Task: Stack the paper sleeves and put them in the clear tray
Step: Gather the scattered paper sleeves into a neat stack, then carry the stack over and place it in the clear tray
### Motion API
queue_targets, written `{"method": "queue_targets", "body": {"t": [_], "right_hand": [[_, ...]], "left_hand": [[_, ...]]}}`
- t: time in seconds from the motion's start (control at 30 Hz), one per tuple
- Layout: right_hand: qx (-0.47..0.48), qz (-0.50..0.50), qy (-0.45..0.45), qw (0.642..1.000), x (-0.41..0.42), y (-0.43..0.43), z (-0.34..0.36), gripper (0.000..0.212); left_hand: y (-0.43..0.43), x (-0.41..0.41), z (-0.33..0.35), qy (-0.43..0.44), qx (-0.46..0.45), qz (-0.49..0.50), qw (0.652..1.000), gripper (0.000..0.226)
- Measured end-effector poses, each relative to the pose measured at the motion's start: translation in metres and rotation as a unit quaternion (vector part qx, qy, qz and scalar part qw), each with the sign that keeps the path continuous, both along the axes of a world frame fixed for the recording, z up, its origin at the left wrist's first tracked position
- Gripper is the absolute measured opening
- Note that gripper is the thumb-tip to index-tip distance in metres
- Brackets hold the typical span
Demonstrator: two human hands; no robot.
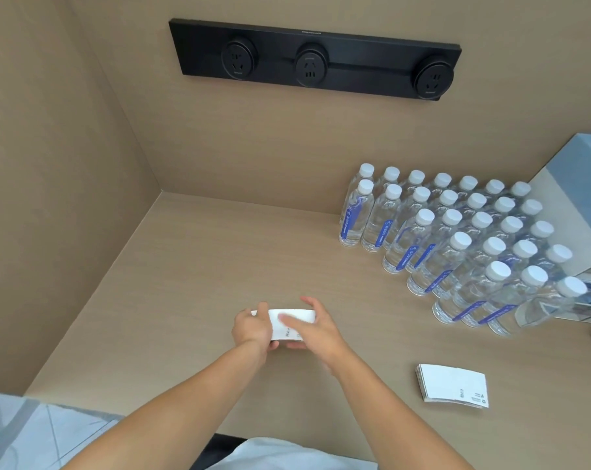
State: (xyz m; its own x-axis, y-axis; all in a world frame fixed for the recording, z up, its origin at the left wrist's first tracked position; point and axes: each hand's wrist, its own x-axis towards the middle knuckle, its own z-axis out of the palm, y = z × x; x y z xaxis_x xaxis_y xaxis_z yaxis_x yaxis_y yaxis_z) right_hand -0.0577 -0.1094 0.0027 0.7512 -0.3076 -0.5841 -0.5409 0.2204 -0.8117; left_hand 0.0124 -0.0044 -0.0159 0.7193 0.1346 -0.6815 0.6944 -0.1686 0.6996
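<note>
A: Both hands are on the bundle of paper sleeves (292, 323) at centre bench (192, 266): left hand (251, 329) grasping its nine-o'clock end, right hand (316, 329) over the three-o'clock end.

B: And the second stack (452, 386)?

A: Lying loose at four o'clock. No clear tray that I can make out.

B: Risk?

A: Squeezing unevenly could fan the sleeves out; a wide carry might clip the water bottles (456, 239) at two o'clock.
</note>
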Motion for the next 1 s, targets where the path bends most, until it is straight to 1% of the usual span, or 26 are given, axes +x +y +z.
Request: {"method": "queue_targets", "body": {"t": [0.03, 0.1, 0.17, 0.3, 0.4, 0.5, 0.57, 0.63, 0.73, 0.8, 0.87, 0.93, 1.0], "right_hand": [[0.016, -0.070, 0.035, 0.997, 0.001, 0.003, 0.001, 0.047], [0.037, -0.190, 0.096, 0.976, 0.004, 0.006, 0.002, 0.032], [0.042, -0.246, 0.113, 0.962, 0.003, 0.008, 0.002, 0.024], [-0.064, -0.237, 0.095, 0.965, -0.005, 0.018, 0.002, 0.025], [-0.138, -0.246, 0.094, 0.955, -0.011, 0.026, 0.005, 0.030], [-0.153, -0.260, 0.085, 0.950, -0.019, 0.029, 0.008, 0.032], [-0.126, -0.257, 0.082, 0.955, -0.024, 0.037, 0.011, 0.028], [-0.077, -0.239, 0.083, 0.964, -0.031, 0.047, 0.015, 0.024], [0.035, -0.189, 0.098, 0.976, -0.047, 0.056, 0.025, 0.020], [0.138, -0.161, 0.122, 0.970, -0.059, 0.059, 0.031, 0.019], [0.216, -0.150, 0.125, 0.957, -0.074, 0.065, 0.032, 0.022], [0.254, -0.150, 0.116, 0.948, -0.088, 0.072, 0.029, 0.026], [0.264, -0.161, 0.110, 0.945, -0.100, 0.076, 0.025, 0.028]], "left_hand": [[-0.005, -0.005, 0.001, -0.012, 0.012, -0.008, 1.000, 0.046], [-0.016, -0.018, 0.002, -0.035, 0.033, -0.022, 0.999, 0.046], [-0.021, -0.029, 0.005, -0.035, 0.037, -0.012, 0.999, 0.043], [-0.016, -0.043, 0.009, 0.004, 0.027, 0.029, 0.999, 0.036], [-0.011, -0.049, 0.012, -0.021, 0.031, 0.024, 0.999, 0.030], [-0.006, -0.053, 0.015, -0.068, 0.036, -0.019, 0.997, 0.020], [0.003, -0.056, 0.020, -0.092, 0.044, -0.035, 0.994, 0.015], [0.016, -0.060, 0.023, -0.102, 0.056, -0.044, 0.992, 0.015], [0.035, -0.069, 0.025, -0.122, 0.076, -0.065, 0.987, 0.021], [0.047, -0.079, 0.024, -0.133, 0.065, -0.078, 0.986, 0.029], [0.058, -0.089, 0.025, -0.128, 0.054, -0.089, 0.986, 0.039], [0.067, -0.099, 0.028, -0.124, 0.047, -0.106, 0.985, 0.042], [0.071, -0.106, 0.031, -0.108, 0.038, -0.135, 0.984, 0.037]]}}
